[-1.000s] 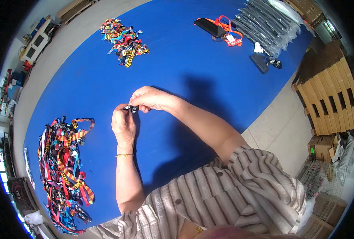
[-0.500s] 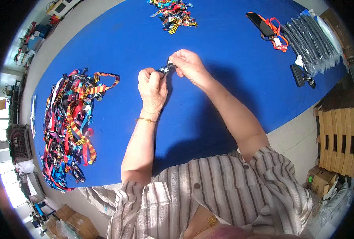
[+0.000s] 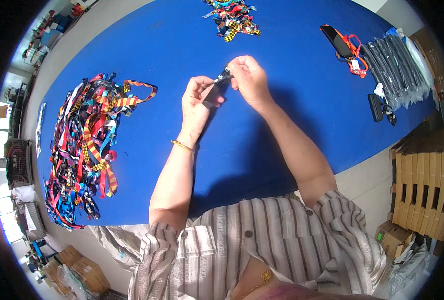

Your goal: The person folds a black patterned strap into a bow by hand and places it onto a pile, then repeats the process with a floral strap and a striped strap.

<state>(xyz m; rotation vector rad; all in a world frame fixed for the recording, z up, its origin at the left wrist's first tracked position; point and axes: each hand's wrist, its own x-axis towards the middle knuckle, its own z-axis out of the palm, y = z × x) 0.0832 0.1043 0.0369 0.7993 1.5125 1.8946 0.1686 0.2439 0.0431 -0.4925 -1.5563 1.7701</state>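
A: Which way does the piece in hand point?

B: A short, black-and-white patterned strip (image 3: 222,76) spans the gap between two bare hands, held above the middle of the table. Its long axis runs on a slant, the left end nearer the body, the right end farther off and pointing away toward the far side.

A: And the grip, from the left?

B: The left hand (image 3: 197,102) pinches the near end between thumb and fingers, a gold bracelet (image 3: 182,145) at its wrist. The right hand (image 3: 252,84) pinches the far end, thumb against fingertips.

A: The setting?

B: A dark wire basket (image 3: 19,165) stands at the far left, cardboard boxes (image 3: 91,274) below it on the pale floor. On the blue tabletop (image 3: 137,170) lies a long heap of multicoloured straps (image 3: 84,150), then a smaller colourful pile (image 3: 232,22) at the far side. Farther right come a flat black object (image 3: 336,42) beside an orange strap (image 3: 363,66), a small dark case (image 3: 376,107), and a row of plastic-wrapped dark packs (image 3: 397,70). Stacked brown cartons (image 3: 422,192) close the right side.

A: What resists the lens?

B: Single straps blur together in the heap. Fingers cover both ends of the strip, and a darker patch beneath the left fingers is hard to identify. The upper edge crops the smaller pile; glossy plastic obscures the packs' contents.
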